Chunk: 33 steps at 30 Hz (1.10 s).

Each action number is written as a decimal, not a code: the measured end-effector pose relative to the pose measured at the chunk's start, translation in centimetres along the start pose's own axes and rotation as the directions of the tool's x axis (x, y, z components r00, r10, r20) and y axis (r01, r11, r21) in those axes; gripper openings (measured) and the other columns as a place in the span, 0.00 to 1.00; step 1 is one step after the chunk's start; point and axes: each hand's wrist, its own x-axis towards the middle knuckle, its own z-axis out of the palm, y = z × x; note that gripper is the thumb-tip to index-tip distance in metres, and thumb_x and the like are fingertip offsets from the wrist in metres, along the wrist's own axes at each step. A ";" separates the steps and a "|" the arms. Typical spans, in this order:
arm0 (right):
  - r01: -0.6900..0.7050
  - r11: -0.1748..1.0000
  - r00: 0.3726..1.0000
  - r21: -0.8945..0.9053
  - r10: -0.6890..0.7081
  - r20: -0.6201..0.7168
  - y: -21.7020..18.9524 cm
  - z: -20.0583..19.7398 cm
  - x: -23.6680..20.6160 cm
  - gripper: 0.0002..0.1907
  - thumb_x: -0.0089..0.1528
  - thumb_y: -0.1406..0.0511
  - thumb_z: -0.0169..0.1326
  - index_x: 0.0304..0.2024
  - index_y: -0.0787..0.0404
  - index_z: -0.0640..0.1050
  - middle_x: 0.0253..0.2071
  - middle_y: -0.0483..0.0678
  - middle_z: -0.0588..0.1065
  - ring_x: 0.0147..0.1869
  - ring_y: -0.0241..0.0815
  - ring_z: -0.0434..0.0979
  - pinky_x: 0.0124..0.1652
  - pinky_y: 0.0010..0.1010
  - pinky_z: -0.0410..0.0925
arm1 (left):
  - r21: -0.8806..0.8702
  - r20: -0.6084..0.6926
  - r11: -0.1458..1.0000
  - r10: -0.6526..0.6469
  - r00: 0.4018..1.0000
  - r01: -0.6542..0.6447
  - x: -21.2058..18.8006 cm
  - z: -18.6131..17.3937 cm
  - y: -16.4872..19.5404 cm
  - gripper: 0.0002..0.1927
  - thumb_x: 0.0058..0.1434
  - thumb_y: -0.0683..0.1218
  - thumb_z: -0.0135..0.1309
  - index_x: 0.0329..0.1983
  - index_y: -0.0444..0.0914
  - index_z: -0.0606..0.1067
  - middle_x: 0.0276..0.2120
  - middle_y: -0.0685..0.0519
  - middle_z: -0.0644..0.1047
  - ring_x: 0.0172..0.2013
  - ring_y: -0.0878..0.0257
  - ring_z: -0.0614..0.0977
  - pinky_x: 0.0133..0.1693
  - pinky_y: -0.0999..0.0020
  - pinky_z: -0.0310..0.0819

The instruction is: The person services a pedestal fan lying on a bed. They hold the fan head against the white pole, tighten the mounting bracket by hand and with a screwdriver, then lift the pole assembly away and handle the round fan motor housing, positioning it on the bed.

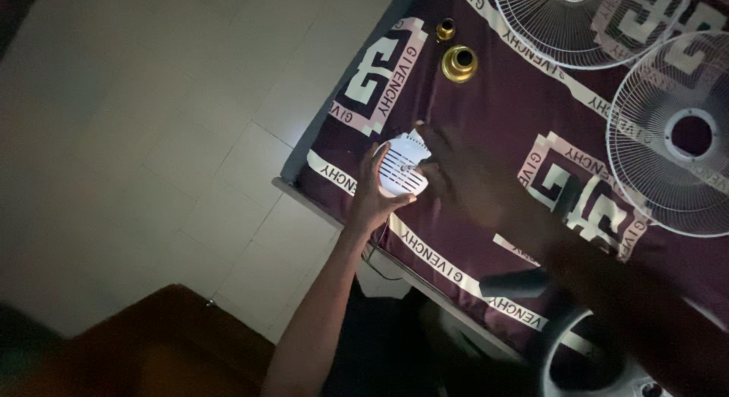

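The left hand [372,199] is gripping a white slotted fan housing [401,167], fingers curled around its near-left side, holding it over the near-left edge of a maroon patterned bed cover [486,116]. The right hand [463,177] is lying dark and blurred just right of the housing, fingertips touching its right edge; whether those fingers are closing cannot be told. Two brass fittings [459,63] are sitting farther up the cover. Two white wire fan guards [672,135] are lying at the far right.

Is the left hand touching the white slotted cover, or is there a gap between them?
Touching. The head view shows the left hand wrapped around the white slotted cover, fingers against its lower edge.
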 end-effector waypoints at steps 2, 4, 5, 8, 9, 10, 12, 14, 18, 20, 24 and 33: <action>0.162 0.977 0.985 -0.141 -0.169 -0.039 -0.2 -0.3 0.0 0.34 0.63 0.65 0.54 0.71 0.64 0.61 0.60 0.58 0.69 0.50 0.52 0.78 0.47 0.42 0.73 | -0.008 0.020 0.998 -0.065 0.998 0.066 0.1 0.2 0.1 0.64 0.42 0.62 0.75 0.78 0.49 0.52 0.76 0.38 0.52 0.73 0.42 0.61 0.69 0.47 0.66; 0.299 0.924 0.947 -0.239 -0.318 -0.043 -0.4 -0.5 0.0 0.35 0.60 0.67 0.55 0.69 0.63 0.63 0.58 0.57 0.70 0.49 0.52 0.78 0.46 0.41 0.74 | 0.083 0.027 0.995 -0.063 0.998 0.061 0.2 0.3 0.0 0.65 0.40 0.59 0.77 0.78 0.48 0.52 0.76 0.37 0.52 0.73 0.40 0.59 0.69 0.46 0.63; 0.355 0.897 0.926 -0.265 -0.376 -0.035 -0.5 -0.5 -0.1 0.35 0.59 0.68 0.54 0.70 0.62 0.63 0.58 0.57 0.71 0.49 0.51 0.78 0.44 0.39 0.74 | 0.127 0.030 0.990 -0.066 0.997 0.062 0.2 0.4 0.0 0.65 0.39 0.57 0.78 0.78 0.47 0.52 0.75 0.37 0.52 0.74 0.39 0.58 0.68 0.45 0.62; 0.373 0.891 0.911 -0.257 -0.404 -0.078 -0.8 -0.2 -0.3 0.38 0.56 0.67 0.57 0.69 0.65 0.64 0.54 0.58 0.71 0.48 0.52 0.78 0.43 0.39 0.74 | 0.058 0.051 0.998 -0.010 0.999 0.007 0.2 0.4 0.0 0.65 0.44 0.54 0.79 0.78 0.46 0.50 0.76 0.35 0.49 0.74 0.38 0.56 0.66 0.45 0.63; 0.359 0.902 0.915 -0.241 -0.391 -0.103 -0.9 -0.1 -0.4 0.39 0.55 0.65 0.59 0.68 0.67 0.64 0.53 0.58 0.71 0.48 0.52 0.77 0.43 0.40 0.73 | 0.033 0.039 0.999 -0.001 0.999 0.000 0.1 0.4 0.0 0.64 0.43 0.54 0.78 0.78 0.47 0.51 0.76 0.35 0.50 0.74 0.39 0.58 0.67 0.45 0.65; 0.252 0.955 0.961 -0.159 -0.266 -0.073 -1.0 0.0 -0.3 0.36 0.60 0.65 0.56 0.70 0.65 0.62 0.54 0.57 0.71 0.47 0.50 0.78 0.42 0.38 0.73 | 0.008 0.027 1.000 0.005 1.000 -0.005 0.0 0.4 0.1 0.64 0.43 0.55 0.77 0.78 0.48 0.52 0.76 0.36 0.51 0.74 0.40 0.60 0.68 0.45 0.67; 0.013 1.000 1.000 -0.006 -0.013 0.020 -1.0 0.1 -0.2 0.31 0.69 0.65 0.51 0.73 0.61 0.59 0.56 0.54 0.70 0.45 0.47 0.79 0.41 0.36 0.74 | -0.004 0.015 1.000 0.023 1.000 -0.023 -0.1 0.3 0.1 0.63 0.42 0.55 0.77 0.78 0.49 0.52 0.76 0.36 0.52 0.74 0.41 0.61 0.69 0.45 0.68; 0.182 0.979 0.981 -0.091 -0.187 -0.055 -1.0 0.0 -0.3 0.31 0.66 0.65 0.51 0.71 0.62 0.62 0.56 0.55 0.70 0.46 0.48 0.78 0.41 0.36 0.74 | 0.022 0.017 0.999 0.044 0.999 -0.044 -0.2 0.3 0.2 0.64 0.43 0.54 0.78 0.78 0.48 0.52 0.76 0.36 0.52 0.74 0.39 0.59 0.68 0.44 0.66; 0.473 0.833 0.839 -0.286 -0.525 -0.141 -0.9 -0.3 -0.9 0.31 0.59 0.67 0.51 0.66 0.64 0.68 0.56 0.58 0.71 0.49 0.51 0.78 0.42 0.36 0.74 | 0.030 0.040 0.999 -0.018 0.999 0.017 -0.1 0.5 0.1 0.64 0.43 0.53 0.78 0.77 0.47 0.51 0.75 0.35 0.50 0.73 0.39 0.59 0.66 0.45 0.67; 0.337 0.927 0.928 -0.164 -0.356 -0.107 -1.0 -0.4 -1.3 0.31 0.58 0.68 0.51 0.66 0.65 0.67 0.56 0.58 0.70 0.46 0.49 0.78 0.38 0.36 0.74 | 0.080 0.031 0.997 -0.009 0.999 0.006 0.1 0.7 0.1 0.66 0.39 0.52 0.79 0.76 0.45 0.50 0.74 0.35 0.50 0.72 0.37 0.57 0.63 0.44 0.65; -0.221 0.974 0.967 -0.048 0.225 0.121 -1.1 -0.7 -1.2 0.26 0.67 0.60 0.53 0.67 0.57 0.66 0.55 0.51 0.70 0.46 0.45 0.80 0.42 0.37 0.75 | 0.068 0.014 0.998 0.002 1.000 -0.003 -0.2 0.6 0.0 0.64 0.41 0.55 0.77 0.78 0.48 0.53 0.76 0.38 0.53 0.74 0.40 0.60 0.69 0.46 0.65; 0.051 0.998 0.999 -0.034 -0.052 -0.016 -0.4 -0.4 -2.2 0.30 0.62 0.67 0.50 0.68 0.59 0.65 0.48 0.55 0.73 0.40 0.46 0.80 0.37 0.39 0.74 | 0.034 0.050 0.995 -0.093 0.994 0.092 -0.1 0.4 0.0 0.65 0.41 0.58 0.76 0.78 0.48 0.51 0.75 0.38 0.51 0.73 0.41 0.60 0.66 0.46 0.66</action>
